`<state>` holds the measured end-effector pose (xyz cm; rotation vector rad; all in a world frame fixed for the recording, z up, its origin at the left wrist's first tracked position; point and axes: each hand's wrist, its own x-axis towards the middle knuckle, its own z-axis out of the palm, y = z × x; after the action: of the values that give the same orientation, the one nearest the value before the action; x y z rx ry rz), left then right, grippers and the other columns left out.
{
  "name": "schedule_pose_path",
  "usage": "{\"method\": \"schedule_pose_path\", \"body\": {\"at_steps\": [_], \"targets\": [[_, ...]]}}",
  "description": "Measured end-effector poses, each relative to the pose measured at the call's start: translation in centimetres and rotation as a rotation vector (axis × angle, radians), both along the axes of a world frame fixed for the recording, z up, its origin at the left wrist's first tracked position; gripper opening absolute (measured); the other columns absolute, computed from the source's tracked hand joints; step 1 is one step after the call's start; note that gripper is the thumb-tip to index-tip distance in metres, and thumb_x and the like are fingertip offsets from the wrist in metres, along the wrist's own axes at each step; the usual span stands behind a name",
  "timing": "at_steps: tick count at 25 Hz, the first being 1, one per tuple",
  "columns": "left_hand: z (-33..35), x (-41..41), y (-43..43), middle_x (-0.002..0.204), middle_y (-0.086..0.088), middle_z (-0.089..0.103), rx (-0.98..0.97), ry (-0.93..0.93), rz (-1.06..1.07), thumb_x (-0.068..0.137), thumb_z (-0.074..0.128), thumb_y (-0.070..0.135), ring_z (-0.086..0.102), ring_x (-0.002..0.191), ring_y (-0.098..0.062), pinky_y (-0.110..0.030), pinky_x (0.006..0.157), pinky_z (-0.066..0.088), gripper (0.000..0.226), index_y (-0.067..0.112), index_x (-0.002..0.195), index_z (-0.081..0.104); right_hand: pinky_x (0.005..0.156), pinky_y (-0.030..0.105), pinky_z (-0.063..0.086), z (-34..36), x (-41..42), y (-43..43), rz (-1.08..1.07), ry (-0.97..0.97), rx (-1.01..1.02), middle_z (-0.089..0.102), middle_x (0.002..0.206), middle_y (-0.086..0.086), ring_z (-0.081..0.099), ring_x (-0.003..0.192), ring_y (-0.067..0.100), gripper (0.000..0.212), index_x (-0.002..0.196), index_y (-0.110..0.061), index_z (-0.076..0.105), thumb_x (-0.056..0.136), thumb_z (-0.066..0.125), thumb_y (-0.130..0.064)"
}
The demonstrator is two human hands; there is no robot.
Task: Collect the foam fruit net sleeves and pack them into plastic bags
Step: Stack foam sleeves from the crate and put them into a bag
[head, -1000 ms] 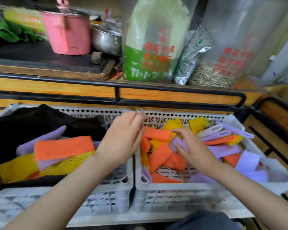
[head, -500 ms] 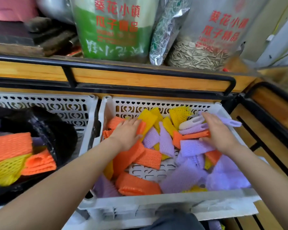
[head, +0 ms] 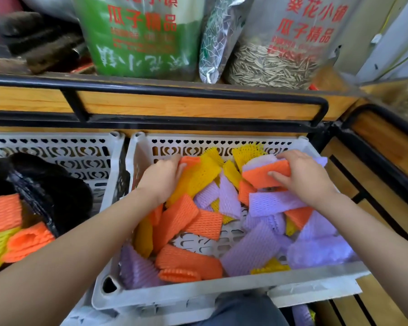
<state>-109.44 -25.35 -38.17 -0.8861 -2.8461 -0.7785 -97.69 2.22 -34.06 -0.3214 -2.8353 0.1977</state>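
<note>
Right hand (head: pixel 304 182) lifted orange sleeve (head: pixel 259 176), left hand (head: pixel 160 182) part-hidden

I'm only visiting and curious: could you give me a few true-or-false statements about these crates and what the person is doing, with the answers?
1. The left hand and the right hand are both inside the right crate. True.
2. The right hand grips only a yellow sleeve. False: it grips an orange sleeve with pale ones stacked behind it.
3. The black bag in the left crate is empty. False: packed sleeves, orange and yellow, lie in it.
4. A clear bag of sunflower seeds stands on the shelf above the crates. True.
5. Every loose sleeve in the right crate is purple. False: orange, yellow and purple ones are mixed.
</note>
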Motion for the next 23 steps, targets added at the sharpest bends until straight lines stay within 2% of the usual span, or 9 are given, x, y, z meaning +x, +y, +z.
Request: {"method": "schedule_pose_path", "body": {"at_steps": [2, 4, 7, 9, 12, 14, 17, 19, 23], "targets": [[1.2, 1.0, 0.3, 0.067, 0.004, 0.051, 0.161, 0.035, 0.013, 0.102, 0.033, 0.03, 0.05, 0.055, -0.012, -0.027, 0.046, 0.033, 0.021, 0.014, 0.097, 0.046, 0.079, 0.035, 0.044, 1.5, 0.7, -1.9, -0.053, 0.07, -0.044, 0.063, 0.114, 0.008, 0.059, 0.106, 0.029, 0.046, 0.122, -0.014, 0.053, 0.085, 0.064, -0.039], [2.7, 2.5, 0.7, 0.062, 0.002, 0.049, 0.332, 0.02, 0.033, 0.102, 0.033, 0.029, 0.049, 0.051, -0.015, -0.03, 0.046, 0.031, 0.022, 0.013, 0.092, 0.044, 0.077, 0.034, 0.044, 2.8, 1.6, -4.1, -0.064, 0.203, -0.091, 0.065, 0.11, 0.006, 0.061, 0.101, 0.028, 0.046, 0.12, -0.014, 0.052, 0.085, 0.065, -0.04], [4.8, 4.9, 1.2, 0.064, -0.001, 0.05, 0.571, -0.069, 0.101, 0.102, 0.033, 0.028, 0.054, 0.06, -0.023, -0.036, 0.057, 0.039, 0.024, 0.012, 0.089, 0.045, 0.078, 0.017, 0.034, 4.0, 2.7, -7.9, 0.032, 0.404, -0.269, 0.057, 0.108, -0.006, 0.056, 0.105, 0.017, 0.044, 0.119, -0.013, 0.05, 0.083, 0.068, -0.032], [6.2, 6.5, 0.9, 0.07, -0.004, 0.057, 0.75, -0.138, 0.115, 0.102, 0.034, 0.028, 0.061, 0.071, -0.027, -0.046, 0.069, 0.051, 0.024, 0.011, 0.091, 0.047, 0.082, 0.011, 0.031, 4.6, 3.2, -10.6, 0.138, 0.432, -0.386, 0.05, 0.11, -0.011, 0.05, 0.106, 0.005, 0.049, 0.124, -0.014, 0.047, 0.083, 0.069, -0.029], [8.4, 8.5, -0.9, 0.07, 0.008, 0.064, 0.941, -0.17, 0.103, 0.102, 0.035, 0.024, 0.061, 0.069, -0.006, -0.049, 0.073, 0.054, 0.019, 0.011, 0.097, 0.048, 0.09, 0.014, 0.037, 5.4, 3.6, -14.2, 0.301, 0.431, -0.445, 0.052, 0.118, -0.008, 0.049, 0.106, 0.001, 0.055, 0.131, -0.017, 0.043, 0.084, 0.066, -0.032], [10.0, 9.6, -3.0, 0.073, 0.018, 0.064, 1.039, -0.168, 0.039, 0.101, 0.039, 0.021, 0.059, 0.068, -0.003, -0.048, 0.075, 0.054, 0.009, 0.016, 0.097, 0.046, 0.093, 0.024, 0.044, 6.1, 3.9, -16.6, 0.367, 0.416, -0.487, 0.055, 0.119, -0.008, 0.053, 0.108, 0.004, 0.053, 0.129, -0.025, 0.042, 0.082, 0.063, -0.035], [11.9, 10.8, -7.1, 0.089, 0.014, 0.06, 1.08, -0.117, -0.008, 0.096, 0.051, 0.011, 0.06, 0.083, -0.003, -0.028, 0.073, 0.054, 0.014, 0.024, 0.098, 0.045, 0.084, 0.037, 0.052, 7.2, 4.3, -20.3, 0.428, 0.413, -0.553, 0.057, 0.113, -0.018, 0.058, 0.104, 0.003, 0.047, 0.121, -0.041, 0.039, 0.08, 0.063, -0.039], [12.9, 11.4, -10.6, 0.093, 0.009, 0.058, 1.025, -0.002, 0.036, 0.092, 0.056, 0.007, 0.058, 0.082, 0.004, -0.013, 0.067, 0.047, 0.023, 0.027, 0.094, 0.044, 0.084, 0.032, 0.053, 8.1, 4.4, -23.0, 0.517, 0.398, -0.595, 0.055, 0.115, -0.025, 0.059, 0.103, 0.0, 0.046, 0.116, -0.047, 0.039, 0.081, 0.065, -0.034], [15.0, 11.9, -17.8, 0.077, 0.006, 0.057, 0.983, 0.16, 0.192, 0.092, 0.054, 0.002, 0.057, 0.063, 0.004, -0.009, 0.057, 0.044, 0.027, 0.026, 0.086, 0.042, 0.08, 0.01, 0.046, 10.2, 4.1, -28.3, 0.635, 0.397, -0.588, 0.055, 0.116, -0.026, 0.057, 0.103, -0.008, 0.047, 0.114, -0.048, 0.038, 0.084, 0.067, -0.027]]}}
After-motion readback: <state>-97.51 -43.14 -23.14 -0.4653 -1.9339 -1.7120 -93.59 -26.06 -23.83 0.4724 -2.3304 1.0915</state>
